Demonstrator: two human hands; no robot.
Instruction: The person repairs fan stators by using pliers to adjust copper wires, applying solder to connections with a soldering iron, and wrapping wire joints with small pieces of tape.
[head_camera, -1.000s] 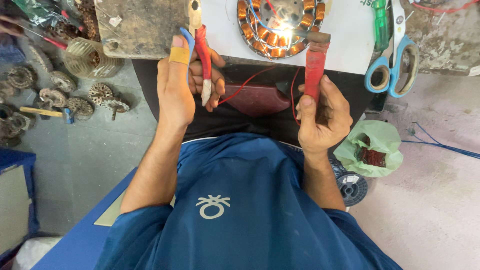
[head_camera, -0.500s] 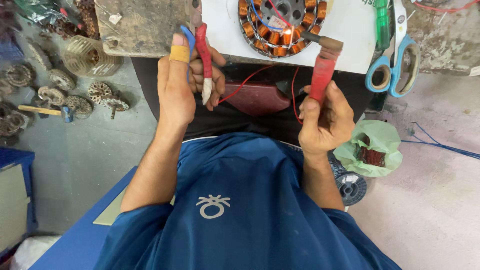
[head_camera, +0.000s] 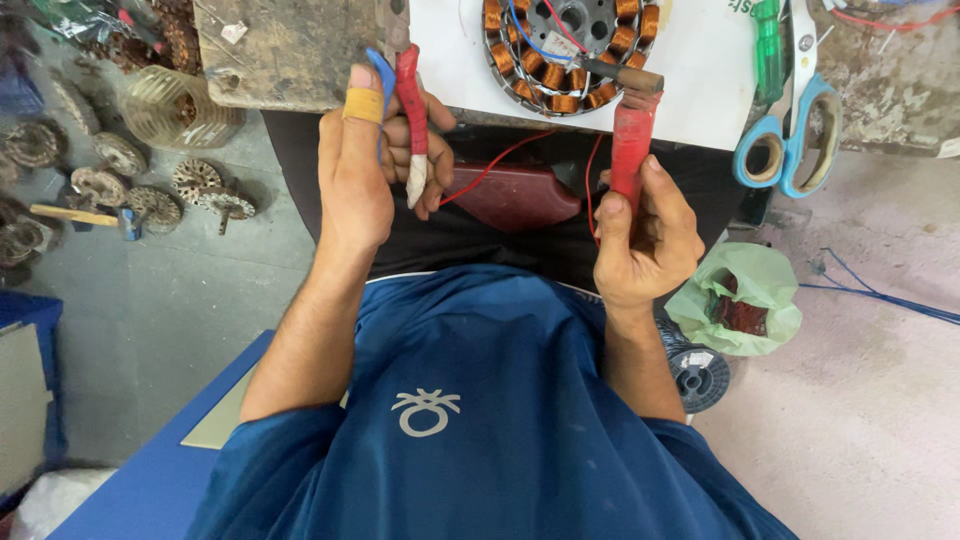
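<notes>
A: Left hand (head_camera: 365, 170) is closed on the pliers (head_camera: 408, 110); right hand (head_camera: 645, 235) grips the red-handled iron (head_camera: 632, 135).

B: And the stator (head_camera: 570, 50)?

A: On the white board (head_camera: 690, 70), tip touching it. Probably heavy and stiff, windings fragile; hold the rim.

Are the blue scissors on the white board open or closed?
Closed, as far as visible. The blue scissors lie on the white board with both handle loops side by side, nearly touching; the blades run up out of view.

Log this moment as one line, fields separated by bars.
left hand: grips pliers | right hand: holds red-handled tool, tip at copper-wound stator | scissors on white board
</notes>
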